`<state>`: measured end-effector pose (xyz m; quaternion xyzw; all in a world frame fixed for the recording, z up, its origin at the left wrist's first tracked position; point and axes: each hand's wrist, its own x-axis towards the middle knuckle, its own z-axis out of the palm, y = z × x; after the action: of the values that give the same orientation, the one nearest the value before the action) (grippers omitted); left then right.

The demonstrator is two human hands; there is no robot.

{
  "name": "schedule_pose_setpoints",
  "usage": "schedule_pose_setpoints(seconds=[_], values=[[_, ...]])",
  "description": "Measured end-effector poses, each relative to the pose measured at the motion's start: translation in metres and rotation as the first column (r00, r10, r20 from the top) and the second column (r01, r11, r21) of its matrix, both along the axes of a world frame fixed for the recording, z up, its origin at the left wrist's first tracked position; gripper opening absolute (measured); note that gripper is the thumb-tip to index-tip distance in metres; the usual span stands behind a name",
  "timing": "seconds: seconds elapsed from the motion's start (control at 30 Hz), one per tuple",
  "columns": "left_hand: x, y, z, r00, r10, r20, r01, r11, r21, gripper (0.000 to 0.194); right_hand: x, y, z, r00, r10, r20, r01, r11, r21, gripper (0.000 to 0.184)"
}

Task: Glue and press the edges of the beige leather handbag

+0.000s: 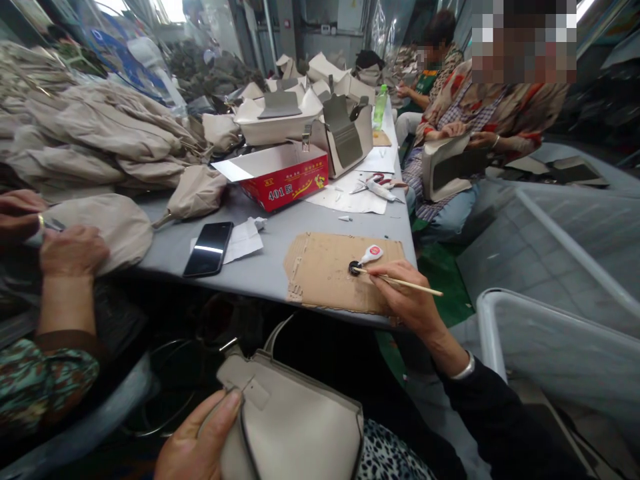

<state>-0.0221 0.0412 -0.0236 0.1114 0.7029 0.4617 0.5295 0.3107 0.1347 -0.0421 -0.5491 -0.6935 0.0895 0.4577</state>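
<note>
My left hand [203,430] grips a beige handbag [295,407] by its side, thumb on top near a small tab, with the bag lying over my lap. In my right hand [407,297] a thin wooden stick [420,287] is pinched between the fingers. Its tip meets a small black round cap or dish [355,268] on a flat piece of cardboard [320,267] at the table's edge. A small white glue bottle [373,253] with a red label lies right beside the black piece.
A black phone [209,249], a red box [285,181], pliers [377,188] and stacked bags [280,110] are on the table [270,257]. A co-worker's hands [70,247] work at left; another person [450,147] sits at right, beside grey bins [560,227].
</note>
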Motion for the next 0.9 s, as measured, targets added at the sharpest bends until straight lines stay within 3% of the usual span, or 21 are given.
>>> schedule_pose_setpoints(seconds=[0.23,0.47,0.53,0.6,0.73,0.9], values=[[0.017,-0.003,0.007,0.989,-0.126,0.075,0.105,0.967,0.231,0.040,0.004,-0.011,-0.009,0.998,-0.060,-0.017,0.061,0.997,0.042,0.011],[0.026,-0.002,0.012,0.983,-0.136,0.122,0.103,0.965,0.241,0.037,-0.014,-0.031,0.010,0.989,-0.084,-0.122,0.095,0.991,0.091,0.009],[0.028,-0.001,0.011,0.982,-0.150,0.112,0.120,0.964,0.238,0.036,-0.027,-0.041,0.019,0.977,-0.003,-0.212,0.015,0.998,0.056,0.011],[0.031,0.000,0.010,0.981,-0.167,0.101,0.139,0.961,0.241,0.034,-0.042,-0.052,0.027,0.951,0.156,-0.268,-0.152,0.988,0.033,0.018],[0.036,0.002,0.009,0.981,-0.182,0.066,0.161,0.957,0.242,0.035,-0.065,-0.062,0.039,0.847,0.450,-0.283,-0.459,0.888,0.037,0.032],[0.038,0.000,0.010,0.975,-0.219,0.046,0.202,0.949,0.244,0.037,-0.073,-0.058,0.040,0.830,0.473,-0.295,-0.489,0.872,0.022,0.026]])
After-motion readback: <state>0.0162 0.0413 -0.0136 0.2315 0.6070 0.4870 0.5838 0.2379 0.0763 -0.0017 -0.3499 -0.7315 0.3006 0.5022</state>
